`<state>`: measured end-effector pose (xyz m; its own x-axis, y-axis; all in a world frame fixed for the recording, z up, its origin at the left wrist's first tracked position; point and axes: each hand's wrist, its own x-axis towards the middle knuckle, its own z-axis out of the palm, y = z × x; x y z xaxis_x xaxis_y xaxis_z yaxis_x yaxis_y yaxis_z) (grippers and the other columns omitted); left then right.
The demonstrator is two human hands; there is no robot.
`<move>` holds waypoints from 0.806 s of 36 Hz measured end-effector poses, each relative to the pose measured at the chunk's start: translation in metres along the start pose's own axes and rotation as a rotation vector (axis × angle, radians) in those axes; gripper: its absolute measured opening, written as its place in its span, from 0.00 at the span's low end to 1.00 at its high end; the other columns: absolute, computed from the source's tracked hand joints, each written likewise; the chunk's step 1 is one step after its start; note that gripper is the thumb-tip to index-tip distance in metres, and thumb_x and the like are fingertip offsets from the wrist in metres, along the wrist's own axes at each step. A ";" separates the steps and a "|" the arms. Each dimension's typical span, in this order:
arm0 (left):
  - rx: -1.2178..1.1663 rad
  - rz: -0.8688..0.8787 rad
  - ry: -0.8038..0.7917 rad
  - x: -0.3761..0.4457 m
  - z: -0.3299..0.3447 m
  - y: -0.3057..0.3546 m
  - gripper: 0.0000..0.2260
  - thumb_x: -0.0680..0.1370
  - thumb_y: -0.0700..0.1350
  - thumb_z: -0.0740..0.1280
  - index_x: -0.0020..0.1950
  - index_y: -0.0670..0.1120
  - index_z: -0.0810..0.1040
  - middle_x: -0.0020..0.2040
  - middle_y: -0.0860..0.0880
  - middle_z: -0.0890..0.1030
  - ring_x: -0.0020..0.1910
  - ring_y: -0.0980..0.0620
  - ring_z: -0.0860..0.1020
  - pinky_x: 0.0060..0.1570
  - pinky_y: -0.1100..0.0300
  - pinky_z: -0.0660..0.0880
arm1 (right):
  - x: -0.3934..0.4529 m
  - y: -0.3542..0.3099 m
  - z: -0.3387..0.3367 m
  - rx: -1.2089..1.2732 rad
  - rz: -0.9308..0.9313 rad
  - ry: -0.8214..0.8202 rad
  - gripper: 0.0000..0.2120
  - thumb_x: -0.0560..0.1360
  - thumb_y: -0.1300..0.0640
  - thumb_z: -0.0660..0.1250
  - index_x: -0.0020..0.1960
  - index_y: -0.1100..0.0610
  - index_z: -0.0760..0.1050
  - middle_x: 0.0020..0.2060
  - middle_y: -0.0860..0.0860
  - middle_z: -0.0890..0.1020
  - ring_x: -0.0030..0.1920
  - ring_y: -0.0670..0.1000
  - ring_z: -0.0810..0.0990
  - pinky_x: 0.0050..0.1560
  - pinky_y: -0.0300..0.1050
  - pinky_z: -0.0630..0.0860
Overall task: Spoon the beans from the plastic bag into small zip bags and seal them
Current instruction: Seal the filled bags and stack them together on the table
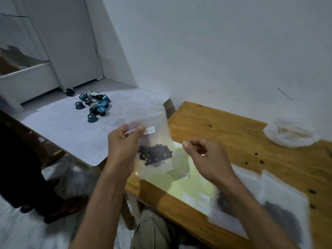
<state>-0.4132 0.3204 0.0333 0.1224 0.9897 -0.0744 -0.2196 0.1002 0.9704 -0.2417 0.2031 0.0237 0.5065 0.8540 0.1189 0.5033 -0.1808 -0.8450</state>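
My left hand [124,141] pinches the top edge of a small clear zip bag [154,139] that hangs upright above the wooden table's left edge. Dark beans [155,155] fill its bottom, and a white label sits near its top. My right hand [203,155] hovers just right of the bag with fingers curled, apart from it and holding nothing that I can see. A crumpled clear plastic bag [289,134] lies at the table's far right. Two filled zip bags [280,212] lie flat at the near right, partly under my right forearm.
The wooden table [224,126] carries a pale yellow sheet [197,186] with white labels. A lower white-topped table [62,126] at left holds several dark blue capsules [94,105]. White wall behind; a white cabinet at far left.
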 end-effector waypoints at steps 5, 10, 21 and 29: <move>0.051 0.024 -0.233 0.004 0.044 -0.009 0.07 0.78 0.37 0.70 0.54 0.38 0.83 0.47 0.42 0.87 0.46 0.40 0.85 0.44 0.49 0.82 | 0.023 -0.012 -0.010 0.289 0.117 -0.011 0.16 0.74 0.42 0.73 0.57 0.50 0.79 0.44 0.50 0.85 0.46 0.49 0.85 0.50 0.51 0.83; 0.037 -0.019 -0.301 0.015 0.075 -0.012 0.11 0.76 0.39 0.72 0.57 0.37 0.82 0.49 0.41 0.86 0.47 0.41 0.85 0.48 0.49 0.81 | 0.043 -0.005 -0.026 0.420 0.204 0.145 0.06 0.73 0.56 0.77 0.44 0.54 0.80 0.38 0.53 0.84 0.37 0.51 0.83 0.42 0.54 0.84; 0.344 -0.008 -0.309 0.081 0.132 -0.038 0.13 0.72 0.36 0.77 0.54 0.43 0.80 0.44 0.45 0.82 0.44 0.45 0.83 0.43 0.49 0.82 | 0.110 0.034 -0.043 0.318 0.352 0.228 0.09 0.72 0.65 0.70 0.43 0.50 0.78 0.42 0.52 0.85 0.41 0.52 0.83 0.35 0.44 0.79; 0.577 0.143 -0.321 0.130 0.167 -0.053 0.28 0.70 0.43 0.79 0.67 0.44 0.74 0.56 0.46 0.81 0.51 0.49 0.82 0.49 0.54 0.82 | 0.173 0.050 -0.032 0.097 0.356 0.374 0.18 0.72 0.62 0.75 0.59 0.53 0.74 0.55 0.52 0.82 0.52 0.53 0.82 0.30 0.34 0.69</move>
<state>-0.2237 0.4267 0.0103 0.4312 0.9009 0.0496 0.2858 -0.1885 0.9396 -0.1064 0.3266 0.0192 0.8588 0.5118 -0.0212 0.1965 -0.3672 -0.9091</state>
